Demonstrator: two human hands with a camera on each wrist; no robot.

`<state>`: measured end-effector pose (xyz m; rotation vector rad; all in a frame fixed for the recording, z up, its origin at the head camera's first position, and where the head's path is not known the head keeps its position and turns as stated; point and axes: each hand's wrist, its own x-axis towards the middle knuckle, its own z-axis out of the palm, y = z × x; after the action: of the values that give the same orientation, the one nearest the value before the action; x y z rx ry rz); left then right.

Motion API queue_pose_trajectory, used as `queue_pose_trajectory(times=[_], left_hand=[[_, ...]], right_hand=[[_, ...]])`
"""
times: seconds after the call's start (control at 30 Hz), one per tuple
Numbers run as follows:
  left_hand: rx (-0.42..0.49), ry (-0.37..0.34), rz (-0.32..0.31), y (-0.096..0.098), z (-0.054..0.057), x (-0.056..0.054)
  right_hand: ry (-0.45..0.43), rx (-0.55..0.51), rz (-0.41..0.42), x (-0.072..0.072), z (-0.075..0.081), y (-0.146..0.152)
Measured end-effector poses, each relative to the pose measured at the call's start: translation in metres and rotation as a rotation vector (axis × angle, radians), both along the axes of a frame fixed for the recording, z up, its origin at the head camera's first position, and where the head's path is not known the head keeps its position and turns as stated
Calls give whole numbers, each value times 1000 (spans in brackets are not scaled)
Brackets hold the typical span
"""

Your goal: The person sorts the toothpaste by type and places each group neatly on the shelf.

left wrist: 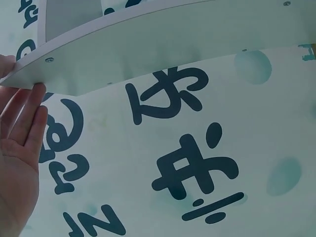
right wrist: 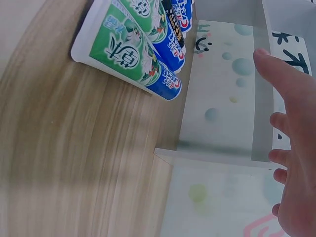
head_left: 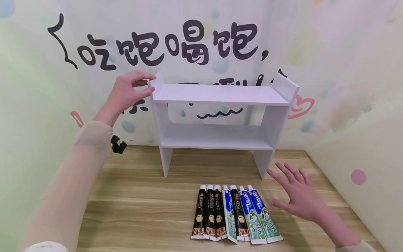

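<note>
While the left hand pinches the upper end of the left side panel between thumb and fingers, the right hand is spread, with its fingers apart, near the lower end of the right side panel. Whether its index fingertip contacts that panel cannot be told. The white shelf unit stands upright on the wood-grain table, in front of the printed wall covering. It has two horizontal boards between the side panels; screw heads show on the outer face of the left panel in the left wrist view.

Seven tubes lie side by side in front of the unit, caps toward it. From the left, the order is three black tubes, one blue-and-green tube, one further black tube, then two more blue-and-green tubes. The blue sections carry the brand name "Crest"; the green sections bear stylised Chinese characters. The black tubes show pale characters, too small to read with certainty, above a gold hexagon.

Large black lettering on the wall covering reads "吃饱喝饱,". The line beneath is partly hidden by the unit.
</note>
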<state>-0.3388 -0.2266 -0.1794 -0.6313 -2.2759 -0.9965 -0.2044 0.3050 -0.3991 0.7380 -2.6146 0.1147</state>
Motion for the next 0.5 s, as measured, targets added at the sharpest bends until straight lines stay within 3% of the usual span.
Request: queue_pose_trajectory(times=[0.27,0.5], left_hand=[[15,-167,6,-5,-2,2],[2,-183,-15,-7,-3,2]], right_hand=[[-26,-4,-3,2,-5,-4],[-50,-24,-9,4,-11,-8]])
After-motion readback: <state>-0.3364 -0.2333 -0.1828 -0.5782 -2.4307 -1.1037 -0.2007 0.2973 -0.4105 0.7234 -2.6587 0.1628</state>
